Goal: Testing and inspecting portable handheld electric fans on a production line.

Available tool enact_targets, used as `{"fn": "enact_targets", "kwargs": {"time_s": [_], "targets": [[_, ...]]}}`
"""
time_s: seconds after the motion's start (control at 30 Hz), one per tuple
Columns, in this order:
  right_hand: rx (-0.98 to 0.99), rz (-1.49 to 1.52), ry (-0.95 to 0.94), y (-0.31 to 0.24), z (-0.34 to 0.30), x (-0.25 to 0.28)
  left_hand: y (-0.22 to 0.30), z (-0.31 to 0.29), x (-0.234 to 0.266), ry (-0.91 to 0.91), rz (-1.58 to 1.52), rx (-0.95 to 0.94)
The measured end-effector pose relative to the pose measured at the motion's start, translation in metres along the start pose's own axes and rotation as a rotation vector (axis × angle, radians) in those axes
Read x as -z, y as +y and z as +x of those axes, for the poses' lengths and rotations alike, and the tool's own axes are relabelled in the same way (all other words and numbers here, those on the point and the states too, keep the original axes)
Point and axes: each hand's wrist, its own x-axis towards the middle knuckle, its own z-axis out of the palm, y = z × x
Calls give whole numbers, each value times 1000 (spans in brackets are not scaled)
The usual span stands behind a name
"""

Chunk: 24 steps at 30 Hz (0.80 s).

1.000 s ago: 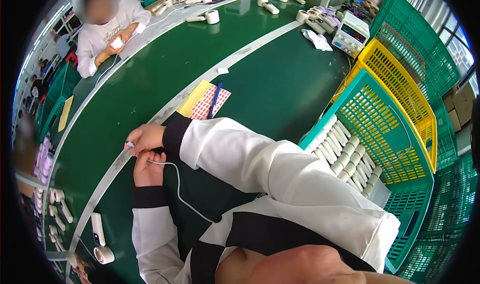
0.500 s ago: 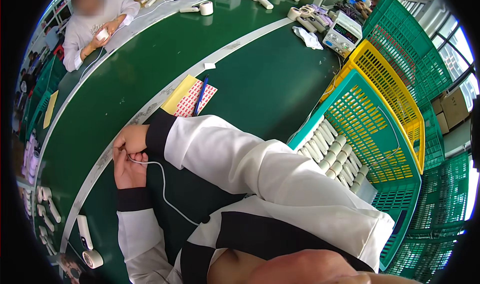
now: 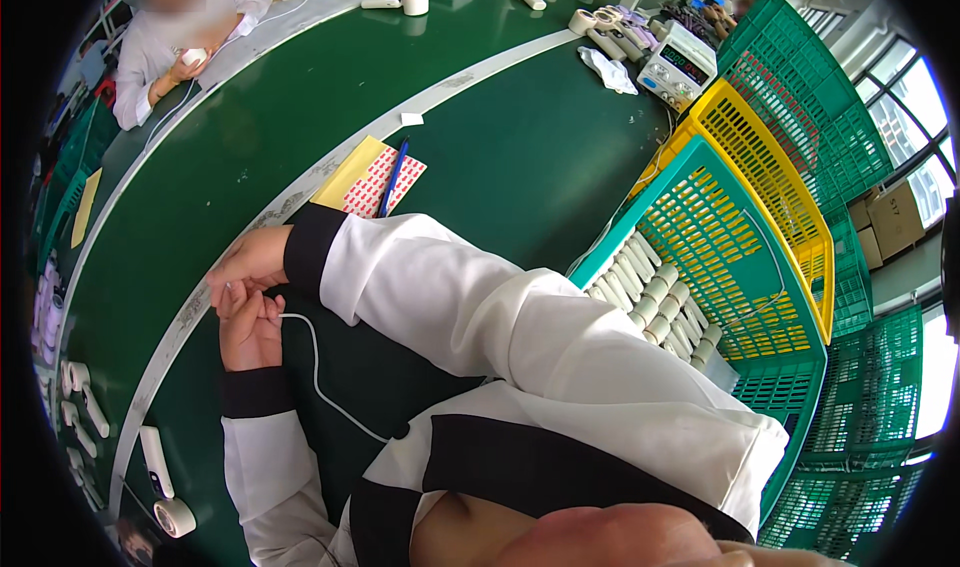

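Observation:
My left hand point(image 3: 252, 329) is palm up with its fingers curled, a thin white cable point(image 3: 318, 365) caught at its fingertips. From there the cable curves down to the front of my jacket. Bent over from above, my right hand point(image 3: 255, 257) has its fingers closed against the left fingertips. Whatever sits between the two hands is too small and covered to make out. Both hands are by the pale curved strip point(image 3: 180, 332) on the green table.
Beyond my right sleeve lie a red-and-white patterned sheet point(image 3: 372, 185), a yellow pad point(image 3: 345, 175) and a blue pen point(image 3: 394, 179). A green crate point(image 3: 735, 237) of white handheld devices stands at right, a power supply point(image 3: 680, 65) behind. Another person point(image 3: 175, 47) sits across the table.
My right hand has shifted slightly left, its fingers meeting the left fingertips higher up. The left fingers, earlier more spread, are now curled upward. The whole view has moved a little.

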Motion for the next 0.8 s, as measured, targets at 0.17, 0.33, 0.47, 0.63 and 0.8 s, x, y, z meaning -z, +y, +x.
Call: {"fn": "enact_targets", "kwargs": {"time_s": [0.17,0.33,0.47,0.63,0.8], "targets": [[26,127,-84,-3,-7,-4,-2,-1,-3,-15,47,-24],[1,76,-64,-8,-10,-3,-2,-4,-9,-19,137,-34],[-85,65,38,-7,-10,-4,-4,-6,-12,42,167,-27],[-50,80,32,1,-4,-2,-6,-5,-8,3,188,-50],[-107,12,-1,4,-1,5,-6,-7,-3,-80,194,-48]]}}
